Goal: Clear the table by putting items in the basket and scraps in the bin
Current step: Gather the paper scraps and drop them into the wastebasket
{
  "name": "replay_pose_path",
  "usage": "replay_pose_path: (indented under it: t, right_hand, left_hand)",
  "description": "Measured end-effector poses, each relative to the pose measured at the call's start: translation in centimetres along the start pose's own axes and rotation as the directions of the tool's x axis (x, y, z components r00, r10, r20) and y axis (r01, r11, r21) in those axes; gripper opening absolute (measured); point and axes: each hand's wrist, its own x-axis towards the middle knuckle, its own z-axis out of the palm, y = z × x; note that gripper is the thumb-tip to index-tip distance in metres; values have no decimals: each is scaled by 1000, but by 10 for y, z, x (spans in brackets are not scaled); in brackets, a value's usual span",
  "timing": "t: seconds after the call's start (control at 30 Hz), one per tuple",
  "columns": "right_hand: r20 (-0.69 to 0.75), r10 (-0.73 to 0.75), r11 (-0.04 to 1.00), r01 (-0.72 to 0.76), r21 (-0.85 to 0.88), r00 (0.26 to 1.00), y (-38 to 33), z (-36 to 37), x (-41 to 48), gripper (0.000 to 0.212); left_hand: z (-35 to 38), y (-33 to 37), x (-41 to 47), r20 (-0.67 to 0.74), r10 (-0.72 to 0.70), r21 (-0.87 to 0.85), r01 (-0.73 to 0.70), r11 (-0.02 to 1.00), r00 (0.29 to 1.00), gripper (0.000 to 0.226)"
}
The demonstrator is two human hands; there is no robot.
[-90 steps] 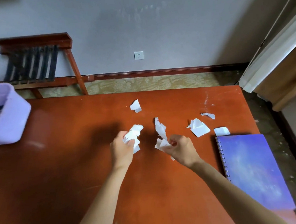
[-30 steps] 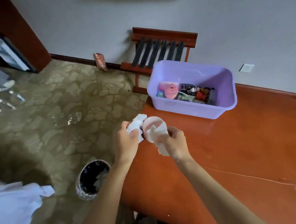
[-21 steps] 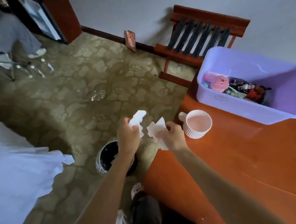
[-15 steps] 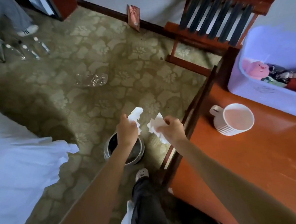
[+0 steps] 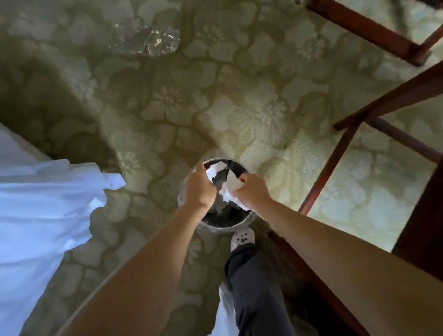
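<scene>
A small round bin (image 5: 225, 221) with a dark inside stands on the patterned carpet below me. Both my hands are right over its mouth. My left hand (image 5: 199, 187) grips white paper scraps (image 5: 213, 172) that stick out past its fingers. My right hand (image 5: 249, 191) pinches another bunch of white paper scraps (image 5: 230, 187). The two bunches hang over the bin's opening, close to each other. The basket and the table top are out of view.
The dark wooden table edge and its leg frame (image 5: 372, 115) run along the right. A white bed sheet (image 5: 23, 203) fills the left. A crumpled clear plastic wrapper (image 5: 154, 41) lies on the carpet ahead. My foot in a pale shoe (image 5: 242, 238) stands beside the bin.
My view has swung from the table down to the floor. Both hands have carried the paper scraps off the table edge and lowered them over the bin.
</scene>
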Motion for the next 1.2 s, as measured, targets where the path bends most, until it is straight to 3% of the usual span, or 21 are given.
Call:
replay_pose_path:
  t: [0.13, 0.2, 0.27, 0.33, 0.47, 0.63, 0.77, 0.9, 1.0, 1.1, 1.2]
  right_hand:
    - [43, 138, 990, -140, 36, 989, 31, 47, 53, 38]
    - [109, 178, 981, -186, 65, 978, 40, 69, 72, 13]
    - [169, 201, 971, -219, 94, 965, 46, 83, 83, 44]
    - [197, 219, 961, -247, 127, 956, 47, 91, 86, 57]
    - [188, 223, 954, -254, 162, 957, 47, 88, 83, 49]
    - [201, 193, 934, -242, 261, 961, 30, 60, 55, 57]
    - [99, 195, 940, -215, 266, 976, 4, 14, 11, 49]
    - [-25, 134, 942, -120, 314, 991, -36, -61, -58, 38]
    - [-173, 13, 915, 59, 400, 985, -56, -128, -114, 30]
    - [-376, -78, 884, 239, 402, 923, -48, -201, -179, 25]
    - [-489, -135, 844, 359, 399, 861, -27, -263, -239, 21]
  left_hand:
    - [41, -48, 42, 69, -84, 37, 81, 996, 994, 37]
    - [58, -66, 54, 175, -159, 14, 159, 987, 972, 45]
    - [66, -76, 58, 273, -225, -16, 238, 971, 935, 56]
    - [68, -81, 57, 305, -230, -35, 252, 967, 924, 60]
    - [63, -81, 54, 281, -218, -134, 263, 955, 935, 63]
    - [38, -55, 33, 300, -213, -165, 270, 949, 930, 60]
    - [1, -17, 6, 246, -189, -168, 233, 958, 951, 47]
    - [-45, 43, -38, 195, -148, -402, 217, 890, 970, 34]
    - [-83, 103, -84, 98, -29, -539, 77, 839, 995, 27]
    - [-115, 169, -141, 23, 163, -529, -126, 839, 986, 19]
    - [-127, 225, -192, -35, 326, -525, -295, 798, 945, 15]
